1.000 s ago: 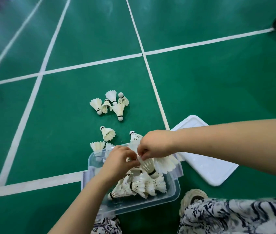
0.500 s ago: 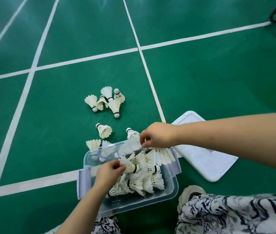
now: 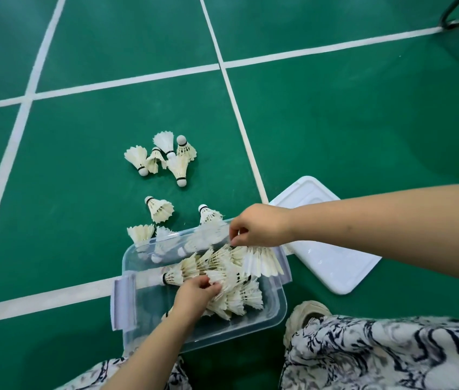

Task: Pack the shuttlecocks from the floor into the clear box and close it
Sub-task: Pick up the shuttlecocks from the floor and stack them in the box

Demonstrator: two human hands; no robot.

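The clear box (image 3: 138, 319) stands open on the green floor in front of me, holding several white shuttlecocks (image 3: 239, 294). My left hand (image 3: 194, 294) is inside the box, its fingers curled on the feather skirt of one shuttlecock in the pile. Over the box's far right rim, my right hand (image 3: 259, 226) pinches the top of a fanned shuttlecock (image 3: 262, 263) that leans into the box. Loose shuttlecocks lie beyond the box: a cluster (image 3: 163, 157), one single (image 3: 161, 209), one (image 3: 208, 213) by the far rim and one (image 3: 139, 232) at the far left corner.
The white lid (image 3: 326, 257) lies flat on the floor right of the box, partly under my right forearm. My shoe (image 3: 304, 316) and patterned clothing are at the lower right. White court lines cross the floor. A metal frame (image 3: 453, 18) stands at the top right.
My left hand has moved down and deeper into the box onto the pile. My right hand stays at the far rim, and the shuttlecocks under it now spread lower into the box.
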